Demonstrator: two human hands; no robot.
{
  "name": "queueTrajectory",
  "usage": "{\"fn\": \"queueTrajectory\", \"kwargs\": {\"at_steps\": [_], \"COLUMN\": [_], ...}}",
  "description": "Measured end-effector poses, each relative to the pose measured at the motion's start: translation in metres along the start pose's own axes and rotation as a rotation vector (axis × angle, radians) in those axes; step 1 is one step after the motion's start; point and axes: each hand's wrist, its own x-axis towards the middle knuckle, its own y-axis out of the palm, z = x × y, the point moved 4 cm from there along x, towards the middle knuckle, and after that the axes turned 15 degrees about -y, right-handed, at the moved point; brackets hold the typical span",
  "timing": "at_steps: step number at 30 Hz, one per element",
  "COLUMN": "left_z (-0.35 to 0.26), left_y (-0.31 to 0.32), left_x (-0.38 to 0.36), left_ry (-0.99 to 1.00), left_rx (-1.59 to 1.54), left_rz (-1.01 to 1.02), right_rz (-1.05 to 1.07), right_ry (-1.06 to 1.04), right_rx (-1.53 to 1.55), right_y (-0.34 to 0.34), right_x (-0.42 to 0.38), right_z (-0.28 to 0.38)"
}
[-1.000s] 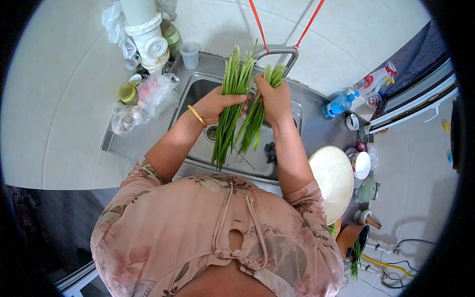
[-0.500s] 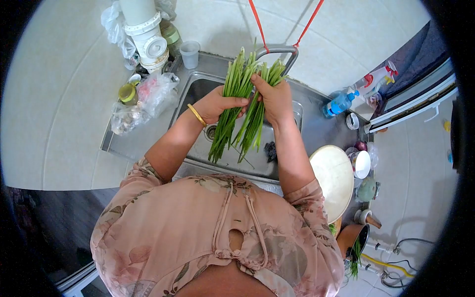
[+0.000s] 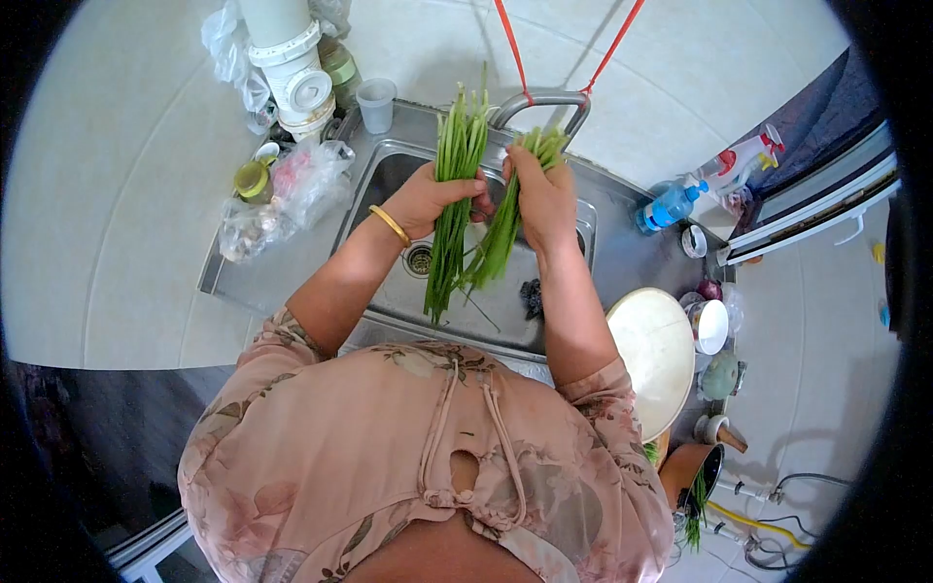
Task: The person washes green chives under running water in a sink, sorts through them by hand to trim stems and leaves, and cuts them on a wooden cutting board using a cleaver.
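Over the sink (image 3: 389, 155), my left hand (image 3: 437, 199) is closed around a bunch of long green stalks like garlic chives (image 3: 453, 146), thumb lying across the front. A second bunch of the chives (image 3: 498, 238) is gripped in my right hand (image 3: 544, 194), its pale ends blurred at the top. The two bunches stand apart, with a gap between them, and their darker ends hang over the basin. Beneath them are the drain (image 3: 418, 258) and a dark scrubber-like clump (image 3: 532, 296) on the basin floor. A gold bangle (image 3: 391, 225) circles my left wrist.
Behind the sink, a faucet (image 3: 554, 99) is tied with red cord. A plastic cup (image 3: 376, 105), pipe (image 3: 290, 73) and plastic bags (image 3: 292, 189) stand left. On the right are a blue bottle (image 3: 669, 208), a round pale board (image 3: 653, 364), a bowl (image 3: 709, 325) and a brown pot (image 3: 690, 471).
The two bunches have moved apart, opening a gap between them. My left hand's bunch stands more upright, and my right hand has shifted slightly right and turned its bunch.
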Motion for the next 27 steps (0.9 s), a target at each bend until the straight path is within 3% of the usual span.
{"fn": "queueTrajectory", "kwargs": {"at_steps": [7, 17, 19, 23, 27], "left_z": [0.002, -0.002, 0.003, 0.006, 0.007], "left_y": [0.000, 0.006, 0.003, 0.000, -0.003], "left_x": [0.005, 0.000, 0.002, 0.002, 0.002], "left_ry": [0.130, 0.106, 0.071, -0.071, -0.060], "left_rx": [0.208, 0.373, 0.254, -0.091, -0.076], "left_rz": [-0.040, -0.056, 0.006, 0.112, 0.111], "right_rz": [0.026, -0.085, -0.121, -0.182, -0.139], "right_ry": [0.104, 0.007, -0.010, 0.157, 0.136], "right_rx": [0.007, -0.036, 0.044, 0.220, 0.282], "right_y": [0.016, 0.015, 0.013, 0.010, 0.012], "right_x": [-0.006, -0.005, -0.005, -0.008, -0.009], "right_z": [0.007, 0.007, -0.001, -0.012, -0.007]}}
